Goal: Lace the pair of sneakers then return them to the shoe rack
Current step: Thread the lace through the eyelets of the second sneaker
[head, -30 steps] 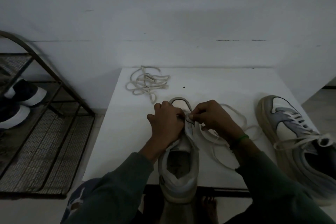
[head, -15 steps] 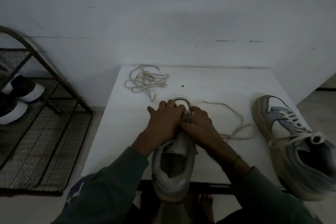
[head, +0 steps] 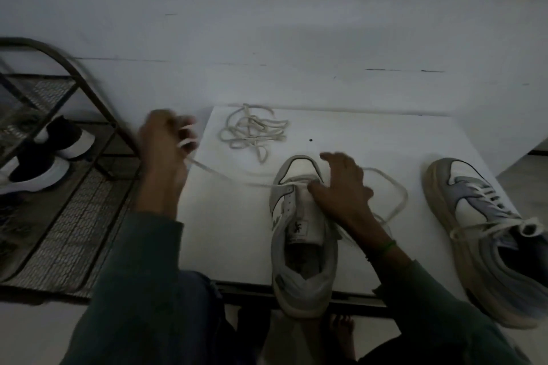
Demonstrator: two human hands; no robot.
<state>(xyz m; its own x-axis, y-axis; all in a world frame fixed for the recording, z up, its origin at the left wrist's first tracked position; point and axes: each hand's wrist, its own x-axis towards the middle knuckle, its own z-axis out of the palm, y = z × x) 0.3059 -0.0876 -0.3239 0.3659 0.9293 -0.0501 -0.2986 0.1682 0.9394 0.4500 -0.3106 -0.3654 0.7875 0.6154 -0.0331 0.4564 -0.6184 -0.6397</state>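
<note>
A white sneaker (head: 299,246) lies toe-away on the white table (head: 385,145), its heel over the near edge. My right hand (head: 341,190) presses on its tongue and eyelets with fingers spread. My left hand (head: 166,139) is out past the table's left edge, blurred, gripping one end of the cream lace (head: 225,176) that runs taut from the shoe's front eyelets. The lace's other end loops loose on the table (head: 394,195) to the right. A second sneaker (head: 486,234), laced and tied, lies at the right edge. A spare tangled lace (head: 255,130) sits at the back.
A metal mesh shoe rack (head: 68,216) stands on the floor to the left, holding a pair of black shoes with white soles (head: 44,157). A white wall rises just behind the table. My bare feet show under the table's near edge.
My left hand has left the shoe and swung far out to the left, drawing the lace through the eyelets. My right hand stayed on the shoe and flattened.
</note>
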